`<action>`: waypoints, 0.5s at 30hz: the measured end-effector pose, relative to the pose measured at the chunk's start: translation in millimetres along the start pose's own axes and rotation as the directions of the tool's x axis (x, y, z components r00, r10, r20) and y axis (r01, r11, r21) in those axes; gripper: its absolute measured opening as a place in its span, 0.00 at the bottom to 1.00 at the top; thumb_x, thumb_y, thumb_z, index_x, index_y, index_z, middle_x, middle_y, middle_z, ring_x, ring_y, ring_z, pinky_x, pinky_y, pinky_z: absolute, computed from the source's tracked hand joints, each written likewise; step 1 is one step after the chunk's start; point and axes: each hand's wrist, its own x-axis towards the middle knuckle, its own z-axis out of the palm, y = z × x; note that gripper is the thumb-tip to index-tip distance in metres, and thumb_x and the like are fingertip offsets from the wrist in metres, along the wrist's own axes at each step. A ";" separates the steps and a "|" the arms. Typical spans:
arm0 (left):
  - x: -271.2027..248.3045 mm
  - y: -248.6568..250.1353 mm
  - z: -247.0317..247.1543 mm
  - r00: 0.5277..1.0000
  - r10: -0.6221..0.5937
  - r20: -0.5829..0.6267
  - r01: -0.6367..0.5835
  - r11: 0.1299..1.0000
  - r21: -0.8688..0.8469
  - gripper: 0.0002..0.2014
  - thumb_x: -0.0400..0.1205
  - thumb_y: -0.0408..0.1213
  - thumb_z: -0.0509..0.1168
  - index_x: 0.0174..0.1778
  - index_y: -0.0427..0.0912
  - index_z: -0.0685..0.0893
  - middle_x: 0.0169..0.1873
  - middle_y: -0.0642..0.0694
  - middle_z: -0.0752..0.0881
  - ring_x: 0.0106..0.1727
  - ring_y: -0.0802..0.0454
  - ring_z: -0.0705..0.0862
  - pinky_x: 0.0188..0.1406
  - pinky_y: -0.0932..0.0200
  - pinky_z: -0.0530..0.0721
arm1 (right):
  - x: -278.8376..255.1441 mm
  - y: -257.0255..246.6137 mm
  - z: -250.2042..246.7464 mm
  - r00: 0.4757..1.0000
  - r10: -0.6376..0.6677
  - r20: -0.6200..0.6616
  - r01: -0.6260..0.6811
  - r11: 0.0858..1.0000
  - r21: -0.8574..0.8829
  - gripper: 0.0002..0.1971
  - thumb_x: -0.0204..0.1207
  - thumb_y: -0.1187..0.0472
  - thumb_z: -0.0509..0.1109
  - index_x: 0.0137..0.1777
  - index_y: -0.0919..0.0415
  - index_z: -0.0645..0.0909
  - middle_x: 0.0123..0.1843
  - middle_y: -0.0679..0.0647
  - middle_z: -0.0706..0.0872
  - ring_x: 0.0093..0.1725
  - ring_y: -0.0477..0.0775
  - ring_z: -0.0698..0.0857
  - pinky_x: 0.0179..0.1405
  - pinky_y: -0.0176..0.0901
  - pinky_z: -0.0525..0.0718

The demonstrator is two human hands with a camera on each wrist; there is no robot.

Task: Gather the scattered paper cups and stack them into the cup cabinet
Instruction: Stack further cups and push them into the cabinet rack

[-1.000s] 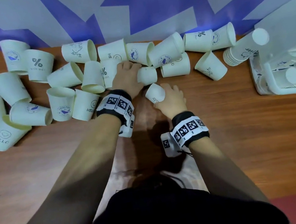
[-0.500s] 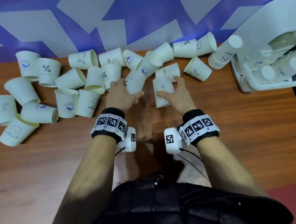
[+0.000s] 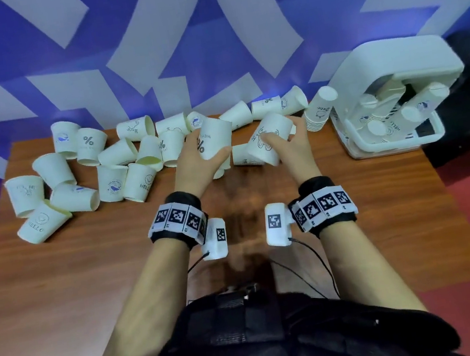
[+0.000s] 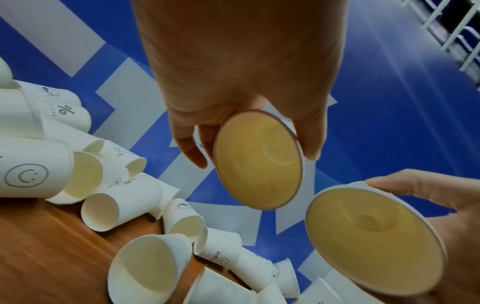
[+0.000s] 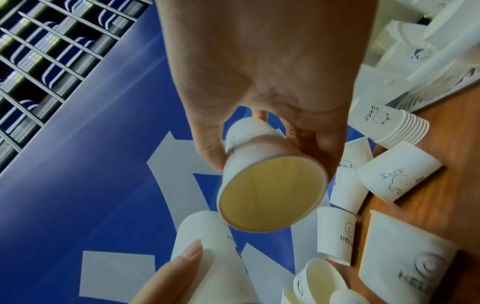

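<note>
A blue-and-white patterned wall point(image 3: 56, 67) backed the wooden table point(image 3: 89, 277). The left hand point(image 3: 195, 165) gripped one paper cup point(image 3: 214, 141), the right hand point(image 3: 288, 151) another cup point(image 3: 269, 138); scattered cups point(image 3: 111, 182) lay left of the hands, the cup cabinet point(image 3: 389, 73) right. Squeezing could crumple thin rims, and misaligned nesting could jam.
</note>
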 end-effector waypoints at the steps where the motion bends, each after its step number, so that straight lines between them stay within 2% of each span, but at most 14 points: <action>1: -3.5 3.5 4.7 1.000 0.019 0.008 -0.019 1.000 0.005 0.29 0.76 0.44 0.74 0.72 0.42 0.72 0.56 0.54 0.76 0.56 0.59 0.74 0.49 0.67 0.67 | -0.9 -1.1 -6.1 1.000 -0.002 -0.024 0.001 1.000 -0.005 0.27 0.74 0.63 0.74 0.69 0.60 0.65 0.60 0.58 0.80 0.58 0.55 0.83 0.55 0.46 0.83; 3: -9.4 11.5 13.9 0.999 0.046 0.015 -0.046 0.999 0.008 0.29 0.76 0.44 0.74 0.71 0.43 0.72 0.57 0.53 0.77 0.56 0.59 0.74 0.51 0.66 0.68 | -1.0 -3.1 -18.8 0.998 -0.008 -0.059 0.008 1.000 0.001 0.25 0.75 0.60 0.74 0.66 0.59 0.66 0.60 0.59 0.80 0.58 0.55 0.83 0.55 0.46 0.83; 8: -15.9 28.6 43.0 0.996 0.081 0.037 -0.080 0.997 -0.011 0.28 0.75 0.49 0.73 0.69 0.45 0.73 0.55 0.54 0.78 0.58 0.55 0.77 0.55 0.59 0.73 | 3.7 -7.3 -55.2 0.992 -0.052 -0.119 0.048 0.998 -0.030 0.19 0.75 0.58 0.74 0.56 0.56 0.66 0.50 0.49 0.79 0.54 0.51 0.83 0.55 0.47 0.83; 10: -18.0 34.9 58.4 0.997 0.065 0.029 -0.065 0.998 -0.008 0.28 0.75 0.51 0.72 0.68 0.45 0.73 0.55 0.53 0.78 0.56 0.54 0.77 0.54 0.56 0.75 | 7.0 -7.4 -72.5 0.992 -0.052 -0.114 0.048 0.998 -0.038 0.20 0.75 0.58 0.74 0.58 0.58 0.67 0.50 0.49 0.79 0.52 0.48 0.82 0.50 0.41 0.82; 12: -19.4 41.0 76.3 0.999 0.030 0.015 -0.030 1.000 -0.001 0.29 0.77 0.50 0.71 0.71 0.44 0.72 0.56 0.52 0.78 0.56 0.55 0.76 0.51 0.58 0.72 | 10.7 -7.6 -90.4 0.993 -0.058 -0.104 0.051 0.996 -0.070 0.24 0.74 0.58 0.75 0.64 0.60 0.67 0.52 0.49 0.79 0.50 0.44 0.81 0.45 0.34 0.79; 13: -20.2 44.4 86.4 1.000 0.010 0.007 -0.010 1.000 0.010 0.29 0.78 0.50 0.71 0.73 0.44 0.70 0.57 0.52 0.77 0.57 0.55 0.75 0.50 0.60 0.69 | 13.1 -8.0 -100.2 0.993 -0.060 -0.097 0.051 0.995 -0.089 0.26 0.74 0.59 0.75 0.67 0.60 0.66 0.54 0.49 0.79 0.51 0.43 0.81 0.46 0.34 0.78; 15: -22.7 51.1 107.2 1.000 -0.016 -0.007 0.016 1.000 0.007 0.30 0.79 0.49 0.70 0.74 0.43 0.69 0.57 0.52 0.76 0.58 0.54 0.75 0.51 0.62 0.68 | 21.3 -8.3 -121.7 0.995 -0.060 -0.086 0.050 0.992 -0.114 0.27 0.73 0.61 0.76 0.68 0.58 0.66 0.56 0.48 0.78 0.56 0.47 0.81 0.55 0.39 0.79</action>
